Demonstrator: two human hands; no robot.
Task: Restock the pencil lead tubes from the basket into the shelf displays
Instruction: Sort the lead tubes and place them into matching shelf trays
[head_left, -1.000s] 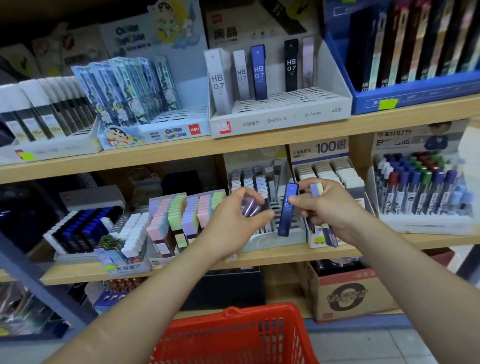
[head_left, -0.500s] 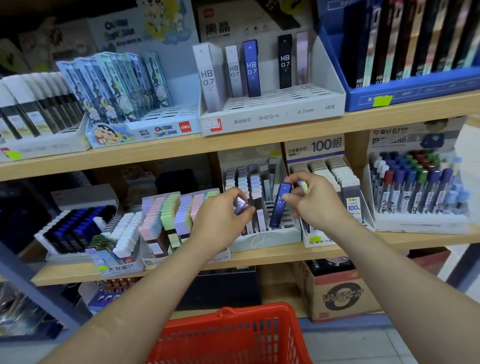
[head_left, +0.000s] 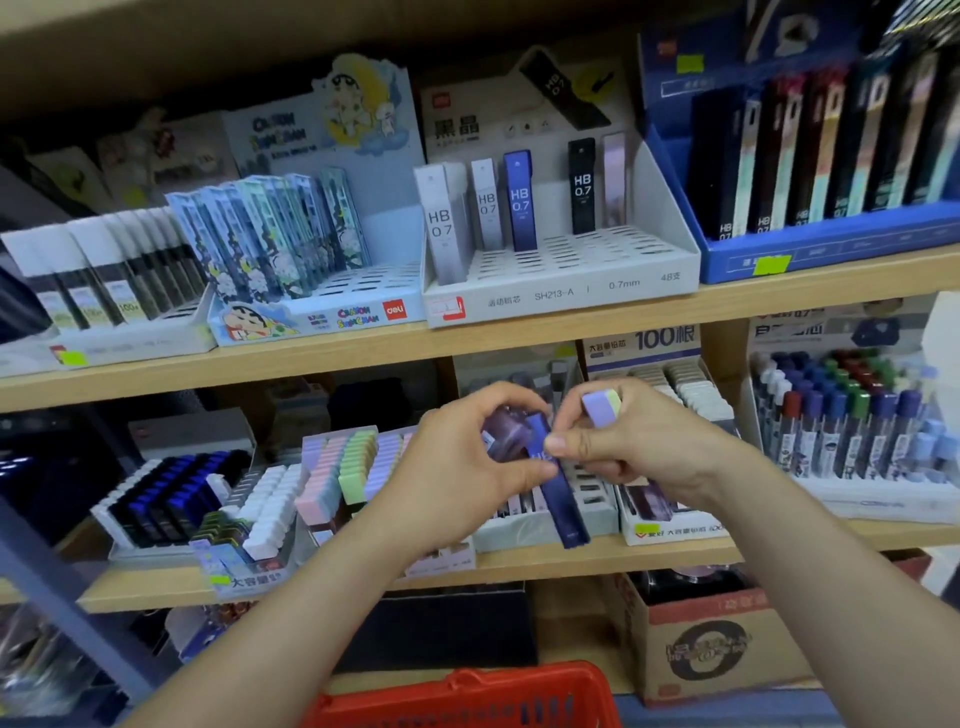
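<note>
Presently, item by item: your left hand (head_left: 457, 467), fingers curled, gripped a purple lead tube (head_left: 506, 434); your right hand (head_left: 639, 447) pinched a dark blue HB tube (head_left: 563, 499) between thumb and forefinger, with a lilac-capped tube (head_left: 602, 408) tucked in the curled fingers behind. Both met before the lower shelf's grey display (head_left: 519, 538), likely to sort stock by kind; the blue one matched the upper white display (head_left: 561, 296). The red basket (head_left: 467, 691) sat below.
</note>
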